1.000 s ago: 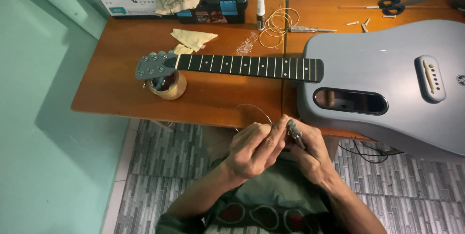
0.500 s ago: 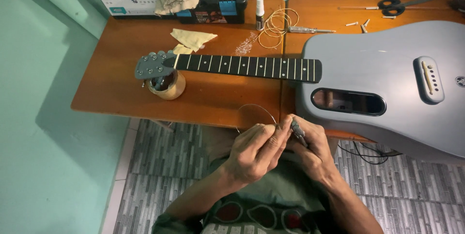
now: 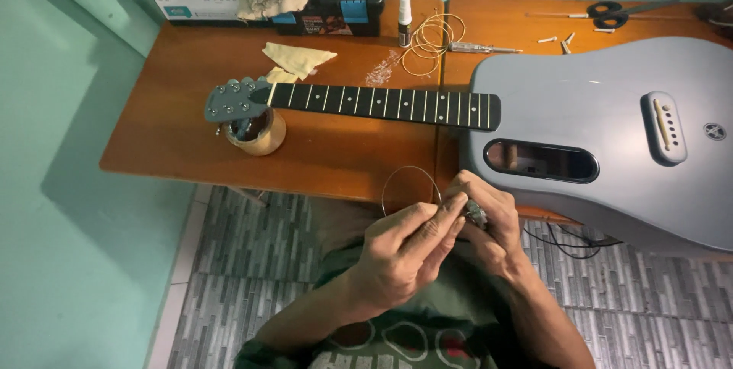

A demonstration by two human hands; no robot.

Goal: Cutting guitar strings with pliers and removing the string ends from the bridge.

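Small grey object (image 3: 476,214) mostly hidden between both hands; guitar body (image 3: 611,140) cut off right.

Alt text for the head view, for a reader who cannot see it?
Two hands meet over the lap: the left hand pinches a looped guitar string, the right hand grips a small metal tool. Ahead, a grey stringless guitar lies on a wooden table.

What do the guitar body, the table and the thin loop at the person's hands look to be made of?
The guitar body looks like moulded composite or plastic: one even matte grey, no grain. The table seems varnished wood or wood veneer: orange-brown with a soft sheen. The thin loop, pinched between the left hand and right hand, looks like metal wire: fine, springy, holding its curve.
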